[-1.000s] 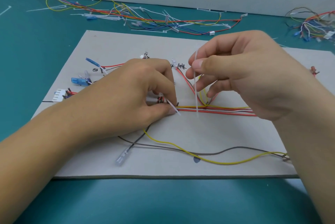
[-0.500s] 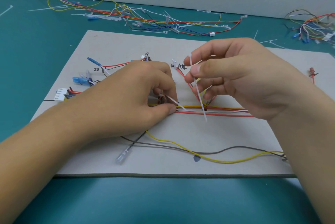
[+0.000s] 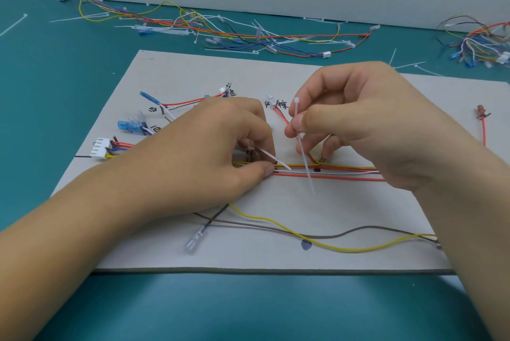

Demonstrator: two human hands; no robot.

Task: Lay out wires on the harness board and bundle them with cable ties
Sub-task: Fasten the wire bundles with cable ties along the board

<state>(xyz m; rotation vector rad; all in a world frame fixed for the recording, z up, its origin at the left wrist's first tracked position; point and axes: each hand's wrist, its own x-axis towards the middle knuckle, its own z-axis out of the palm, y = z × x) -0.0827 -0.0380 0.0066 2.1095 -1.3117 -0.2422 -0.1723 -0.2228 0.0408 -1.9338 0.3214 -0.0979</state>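
The right hand (image 3: 358,125) pinches a white cable tie (image 3: 303,153) between thumb and first finger, near its top. The tie hangs down in front of the bunch of wires (image 3: 331,173) in the middle of the frame. The left hand (image 3: 215,153) squeezes that bunch, thumb and fingers closed on it, where a short tie end (image 3: 271,155) sticks out. The wires lie on the grey board (image 3: 193,70). A yellow wire (image 3: 276,223) and a grey wire (image 3: 345,233) curve lower down. A white plug (image 3: 99,148) sits at the board's left edge. Loose wires (image 3: 248,34) lie on the green table (image 3: 55,64) at the top.

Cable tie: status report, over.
Left hand pinches wire bundle on board. Right hand pinches loose cable tie, upright over bundle, not looped yet. Nothing blocking.
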